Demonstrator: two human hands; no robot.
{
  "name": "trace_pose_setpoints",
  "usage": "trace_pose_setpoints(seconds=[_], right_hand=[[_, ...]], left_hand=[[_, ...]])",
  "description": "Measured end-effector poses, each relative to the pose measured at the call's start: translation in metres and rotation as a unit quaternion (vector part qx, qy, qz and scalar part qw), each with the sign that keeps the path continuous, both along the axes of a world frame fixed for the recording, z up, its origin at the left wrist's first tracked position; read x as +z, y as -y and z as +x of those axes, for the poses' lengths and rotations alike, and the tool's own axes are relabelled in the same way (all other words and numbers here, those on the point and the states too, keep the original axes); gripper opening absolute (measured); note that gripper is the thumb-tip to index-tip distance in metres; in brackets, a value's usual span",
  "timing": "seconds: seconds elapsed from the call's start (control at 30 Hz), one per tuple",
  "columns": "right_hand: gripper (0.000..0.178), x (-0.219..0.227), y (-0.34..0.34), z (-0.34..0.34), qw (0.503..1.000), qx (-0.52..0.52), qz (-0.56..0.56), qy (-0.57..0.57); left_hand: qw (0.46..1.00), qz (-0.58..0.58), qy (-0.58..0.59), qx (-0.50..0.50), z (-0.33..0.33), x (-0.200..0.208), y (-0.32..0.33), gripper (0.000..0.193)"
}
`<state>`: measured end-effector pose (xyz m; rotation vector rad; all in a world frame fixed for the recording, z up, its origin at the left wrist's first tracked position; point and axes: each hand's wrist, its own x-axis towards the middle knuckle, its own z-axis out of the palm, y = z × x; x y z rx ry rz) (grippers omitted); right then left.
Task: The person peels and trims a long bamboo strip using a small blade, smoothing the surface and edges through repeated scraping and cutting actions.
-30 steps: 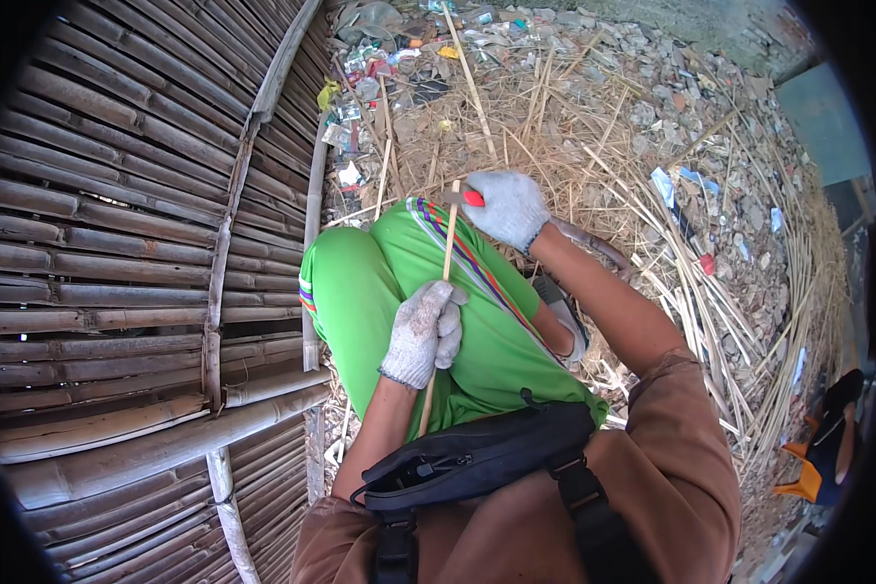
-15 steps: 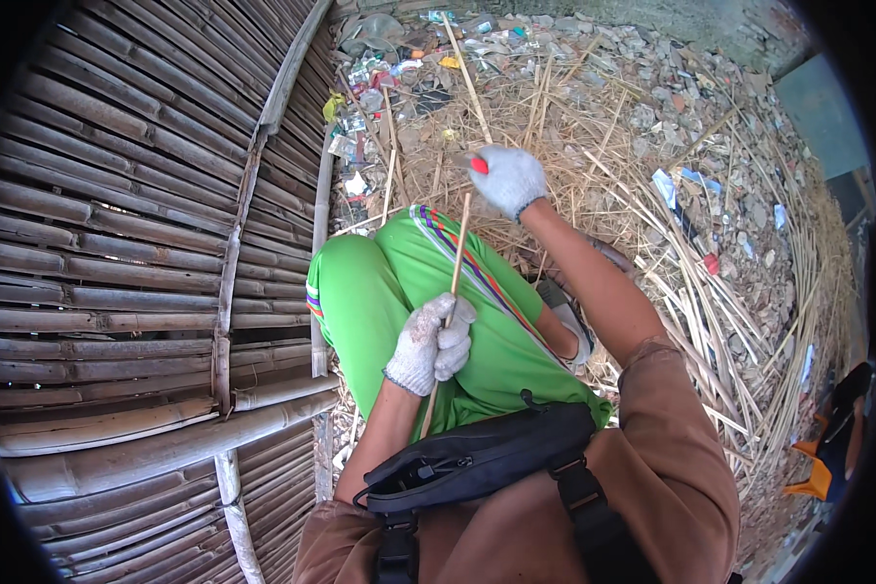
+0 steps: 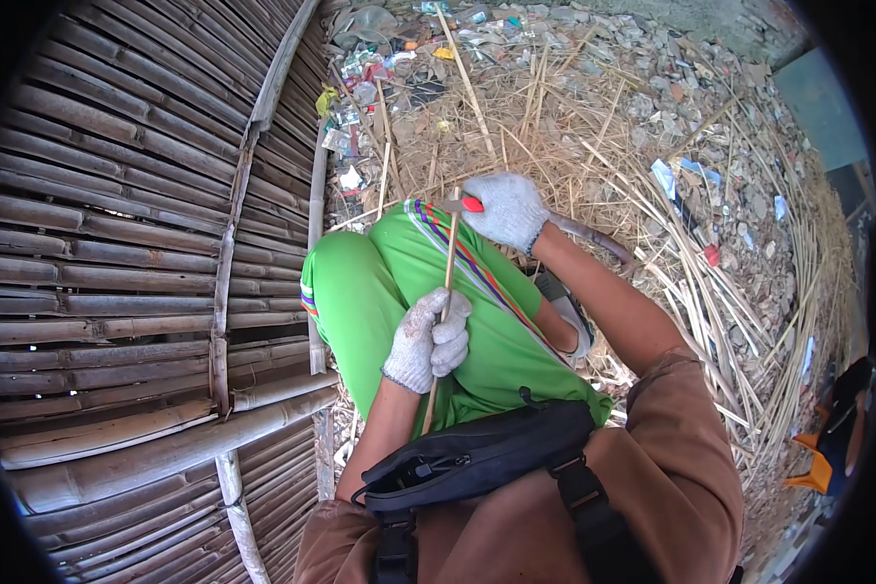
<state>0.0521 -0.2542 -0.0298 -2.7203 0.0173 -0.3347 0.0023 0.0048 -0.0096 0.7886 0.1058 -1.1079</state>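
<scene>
Black bag [image 3: 501,446] is worn, contents too dark to tell, stick [image 3: 452,248] is gripped beyond the bag by the left hand [image 3: 424,343], red-handled blade [image 3: 467,204] clenched farther beyond by the right hand [image 3: 508,207]

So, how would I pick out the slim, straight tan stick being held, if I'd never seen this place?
Find the bright green fabric trousers in the middle, then the left grip in its white knitted glove. The slim, straight tan stick runs through it. Unlike the loose pale strips on the ground, it is held, with a red-handled metal blade crossing near its upper end.
</scene>
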Motion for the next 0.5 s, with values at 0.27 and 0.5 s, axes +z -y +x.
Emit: trace_pose_setpoints(seconds=[0.27, 0.5], right_hand=[[0.036, -0.002, 0.045, 0.031, 0.979, -0.197, 0.045, -0.005], [0.036, 0.015, 0.011, -0.001, 0.991, -0.114, 0.047, -0.054]], left_hand=[[0.999, -0.018, 0.014, -0.026, -0.006, -0.001, 0.000, 0.039], [0.970, 0.144, 0.185, 0.058, 0.006, 0.018, 0.011, 0.026]])
